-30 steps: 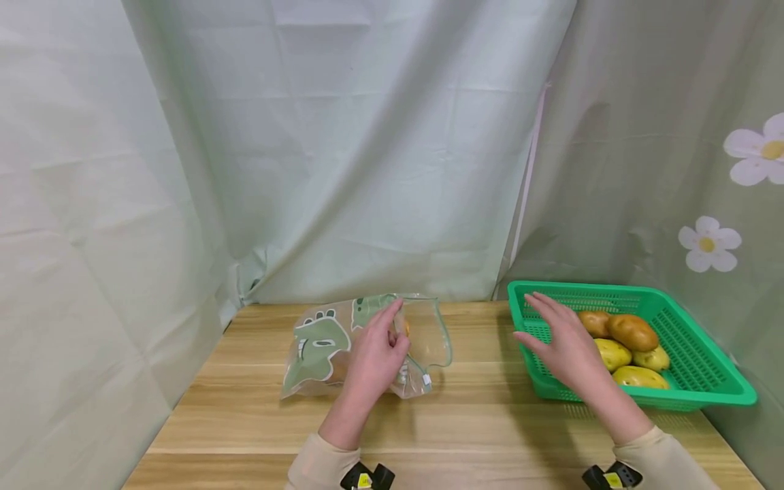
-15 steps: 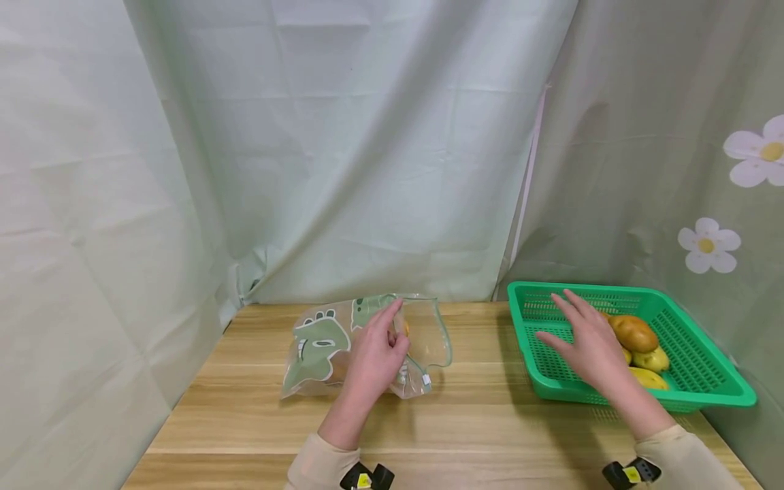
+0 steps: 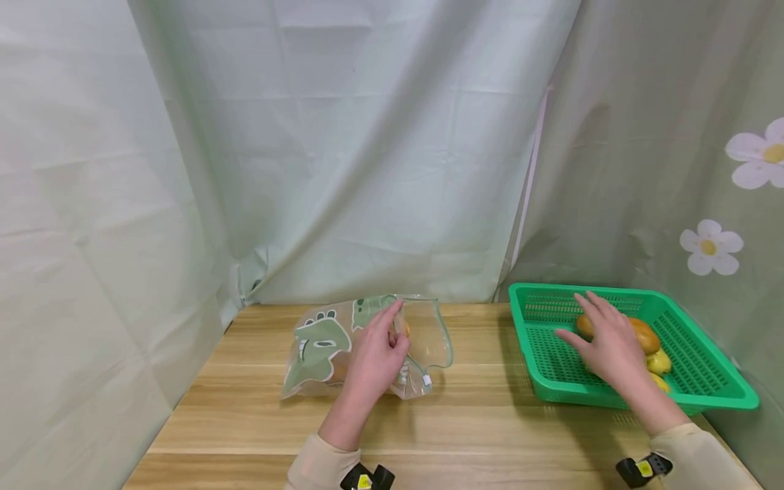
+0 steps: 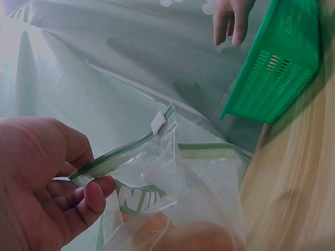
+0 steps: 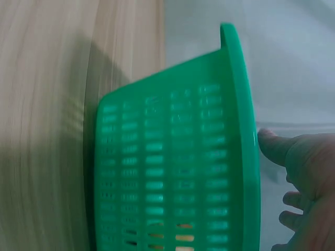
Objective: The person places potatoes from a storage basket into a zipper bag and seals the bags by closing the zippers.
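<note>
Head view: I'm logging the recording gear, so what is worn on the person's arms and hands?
Both hands, left hand and right hand, are bare: no gloves, and no rings that can be made out. Each forearm has a cream long sleeve ending at the wrist. Below each cuff sits a small black device with a yellow tag.

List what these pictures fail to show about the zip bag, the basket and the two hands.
- Potatoes in the green basket: head view, the right hand covers several, so no count is possible.
- Right hand touching a potato or not: right wrist view is blurred, basket wall blocks it.
- Contents of the zip bag: the left hand and the print hide most; left wrist view cuts them off at the bottom edge.
</note>
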Demonstrator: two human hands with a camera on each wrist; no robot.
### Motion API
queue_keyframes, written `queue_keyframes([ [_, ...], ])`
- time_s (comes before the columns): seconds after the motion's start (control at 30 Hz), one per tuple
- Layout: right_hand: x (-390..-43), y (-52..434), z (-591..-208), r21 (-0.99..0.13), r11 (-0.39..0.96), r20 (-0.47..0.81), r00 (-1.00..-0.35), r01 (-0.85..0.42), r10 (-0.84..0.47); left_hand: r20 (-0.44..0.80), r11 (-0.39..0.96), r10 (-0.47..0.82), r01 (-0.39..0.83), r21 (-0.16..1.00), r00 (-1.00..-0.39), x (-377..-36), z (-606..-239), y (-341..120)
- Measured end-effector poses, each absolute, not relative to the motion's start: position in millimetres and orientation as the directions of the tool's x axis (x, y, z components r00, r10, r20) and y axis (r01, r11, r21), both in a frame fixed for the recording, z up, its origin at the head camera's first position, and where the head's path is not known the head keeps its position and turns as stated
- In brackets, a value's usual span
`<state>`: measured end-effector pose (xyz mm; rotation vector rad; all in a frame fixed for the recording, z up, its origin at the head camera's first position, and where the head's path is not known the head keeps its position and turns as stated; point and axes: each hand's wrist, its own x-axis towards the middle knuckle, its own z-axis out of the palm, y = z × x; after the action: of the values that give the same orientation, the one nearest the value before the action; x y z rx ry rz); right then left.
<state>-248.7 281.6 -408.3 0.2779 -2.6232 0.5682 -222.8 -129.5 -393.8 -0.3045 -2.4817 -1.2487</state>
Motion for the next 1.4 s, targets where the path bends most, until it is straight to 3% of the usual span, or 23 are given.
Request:
queue_keyframes([
  [1.03,-253.1,327.6,-424.0,-0.29,0.952,0.276,-0.961,-0.096,-0.012,0.424,0.603,0.033,0.357,0.714,-0.905,-225.0,-396.9,-130.8],
  [1.4,-247.0,341.3,-422.6,-0.342,0.94,0.248,-0.966,-0.013,0.077,0.421,0.613,0.036,0.353,0.707,-0.906,-224.9,-397.6,-130.9],
])
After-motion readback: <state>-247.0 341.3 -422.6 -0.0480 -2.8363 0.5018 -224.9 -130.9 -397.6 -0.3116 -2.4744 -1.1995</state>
